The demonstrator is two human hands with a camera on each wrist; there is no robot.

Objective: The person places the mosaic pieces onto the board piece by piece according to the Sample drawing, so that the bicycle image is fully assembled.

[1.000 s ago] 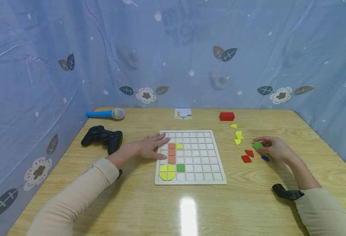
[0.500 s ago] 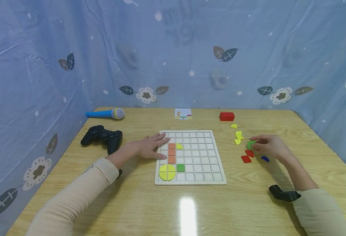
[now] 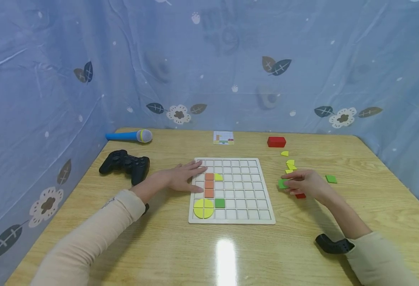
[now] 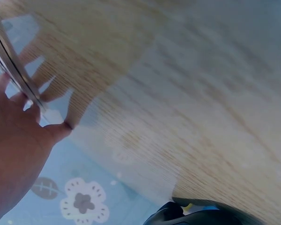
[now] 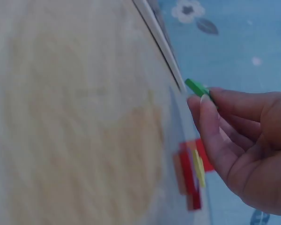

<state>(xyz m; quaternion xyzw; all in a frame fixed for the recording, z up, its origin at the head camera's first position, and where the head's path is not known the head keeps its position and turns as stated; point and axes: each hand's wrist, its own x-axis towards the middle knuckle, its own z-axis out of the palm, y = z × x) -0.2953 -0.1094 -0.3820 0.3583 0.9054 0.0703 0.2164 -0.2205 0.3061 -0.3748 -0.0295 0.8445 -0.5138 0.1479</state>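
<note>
My right hand (image 3: pixel 309 184) pinches a green square tile (image 3: pixel 283 184) between thumb and fingers, just right of the white grid board (image 3: pixel 231 221). In the right wrist view the green tile shows edge-on at the fingertips. With fingers spread, my left hand (image 3: pixel 182 177) rests on the board's left edge. On the board lie three orange squares (image 3: pixel 209 184) in a column, a yellow quarter-round (image 3: pixel 218 177), a yellow circle (image 3: pixel 203 213) of quarter pieces and a green square (image 3: pixel 220 203). Under my right hand, a red piece (image 3: pixel 300 196) is partly hidden.
Several yellow quarter-rounds (image 3: pixel 290 162) lie behind my right hand, and another green tile (image 3: pixel 331 179) to its right. A red block (image 3: pixel 276 142) and a picture card (image 3: pixel 223 138) stand farther back. A black game controller (image 3: pixel 125 163) and a toy microphone (image 3: pixel 129 136) lie at left.
My right hand has moved left toward the board with the green tile, uncovering another green tile and now covering the blue piece. My left hand has stayed in place.
</note>
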